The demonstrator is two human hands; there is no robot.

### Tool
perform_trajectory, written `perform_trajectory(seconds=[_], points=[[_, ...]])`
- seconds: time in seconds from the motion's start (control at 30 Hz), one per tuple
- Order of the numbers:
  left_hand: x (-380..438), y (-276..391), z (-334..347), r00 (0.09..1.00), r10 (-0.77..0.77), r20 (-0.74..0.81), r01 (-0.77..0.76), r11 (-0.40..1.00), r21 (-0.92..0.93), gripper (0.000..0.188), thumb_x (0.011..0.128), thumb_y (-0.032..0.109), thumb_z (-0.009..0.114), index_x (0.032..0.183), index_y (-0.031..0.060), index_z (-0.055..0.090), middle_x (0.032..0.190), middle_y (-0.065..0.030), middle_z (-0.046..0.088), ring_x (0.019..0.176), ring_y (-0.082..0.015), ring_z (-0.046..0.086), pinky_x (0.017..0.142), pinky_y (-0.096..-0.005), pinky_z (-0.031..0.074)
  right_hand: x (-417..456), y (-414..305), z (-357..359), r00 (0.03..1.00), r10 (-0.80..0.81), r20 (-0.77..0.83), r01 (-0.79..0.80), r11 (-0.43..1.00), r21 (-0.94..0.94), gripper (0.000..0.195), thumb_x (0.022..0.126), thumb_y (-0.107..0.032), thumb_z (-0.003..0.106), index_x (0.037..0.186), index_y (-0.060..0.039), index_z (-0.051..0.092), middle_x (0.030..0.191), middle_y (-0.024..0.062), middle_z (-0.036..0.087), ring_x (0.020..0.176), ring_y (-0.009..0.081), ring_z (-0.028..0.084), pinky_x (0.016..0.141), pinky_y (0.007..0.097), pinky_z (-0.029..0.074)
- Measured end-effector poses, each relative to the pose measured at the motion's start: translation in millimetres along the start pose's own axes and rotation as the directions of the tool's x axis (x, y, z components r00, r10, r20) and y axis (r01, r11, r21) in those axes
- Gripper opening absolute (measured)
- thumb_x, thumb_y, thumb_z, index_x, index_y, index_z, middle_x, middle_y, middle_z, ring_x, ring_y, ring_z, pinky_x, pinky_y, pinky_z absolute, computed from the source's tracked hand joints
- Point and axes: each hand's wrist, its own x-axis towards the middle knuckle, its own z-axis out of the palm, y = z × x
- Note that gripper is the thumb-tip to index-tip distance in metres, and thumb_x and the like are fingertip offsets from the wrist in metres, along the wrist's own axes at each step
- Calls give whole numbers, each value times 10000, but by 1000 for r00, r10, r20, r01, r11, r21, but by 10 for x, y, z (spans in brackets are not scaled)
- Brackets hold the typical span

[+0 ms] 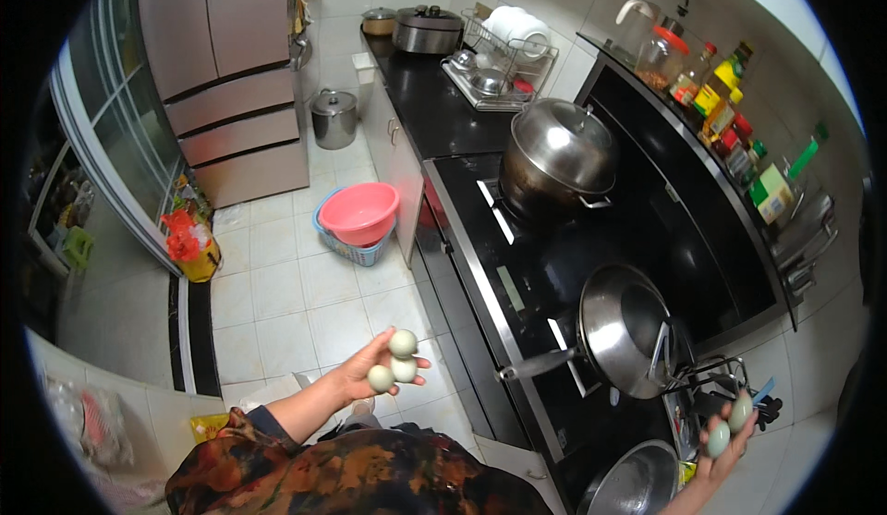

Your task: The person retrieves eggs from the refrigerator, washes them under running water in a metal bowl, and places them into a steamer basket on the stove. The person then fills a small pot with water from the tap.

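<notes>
Three pale green eggs rest in the palm and fingers of my left hand, held out over the tiled floor in front of my body. At the lower right, my right hand holds two more greenish eggs, close to a rack of kitchen tools. To the left of that hand is a metal basin, partly cut off by the picture's edge. A wok with a metal lid sits on the near burner, its handle pointing towards me.
A large lidded steamer pot stands on the far burner. Beyond it is a dish rack with white bowls. Bottles and jars line the shelf above the stove. On the floor, a pink plastic basin sits in a blue basket.
</notes>
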Motion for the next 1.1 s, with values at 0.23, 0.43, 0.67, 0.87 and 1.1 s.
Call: perform_trajectory(seconds=[0.23, 0.43, 0.67, 0.87, 1.1], points=[[-427, 997, -434, 992, 109, -60, -113, 991, -69, 521, 913, 585, 332, 1085, 128, 513, 1156, -205, 552, 966, -361, 607, 453, -322, 527, 691, 516, 2362, 897, 274, 346, -296, 955, 11, 424, 946, -444, 432, 1146, -79, 513, 858, 93, 631, 560, 155, 577, 402, 262, 459], [-264, 1471, -660, 995, 92, -29, -95, 989, -116, 562, 904, 593, 330, 1050, 95, 545, 1135, -203, 546, 969, -369, 595, 464, -347, 537, 1434, 849, 3460, 874, 259, 411, -290, 957, 13, 360, 930, -423, 482, 1017, -76, 524, 881, 154, 642, 578, 196, 582, 445, 279, 456], [59, 1965, -635, 991, 118, -63, -122, 990, -76, 557, 914, 586, 308, 1047, 92, 530, 1133, -194, 555, 965, -357, 594, 481, -324, 511, 2403, 1194, 4091, 895, 287, 342, -252, 957, -142, 440, 905, -459, 509, 1050, -45, 474, 839, 155, 632, 566, 205, 614, 419, 293, 489], [463, 2477, -644, 980, 163, -114, -173, 981, -82, 587, 890, 619, 331, 1033, 89, 538, 1123, -199, 558, 955, -358, 595, 475, -320, 513, 2960, 1410, 4376, 863, 352, 362, -271, 928, -255, 427, 904, -477, 501, 1003, -63, 465, 775, 143, 627, 556, 195, 600, 412, 288, 468], [1083, 2936, -717, 992, 107, -68, -113, 989, -94, 590, 868, 643, 363, 1043, 112, 551, 1125, -202, 551, 963, -371, 591, 456, -322, 514, 3339, 1649, 4615, 794, 436, 423, -367, 899, -238, 398, 922, -451, 479, 983, -58, 491, 755, 134, 612, 537, 189, 610, 377, 276, 464]])
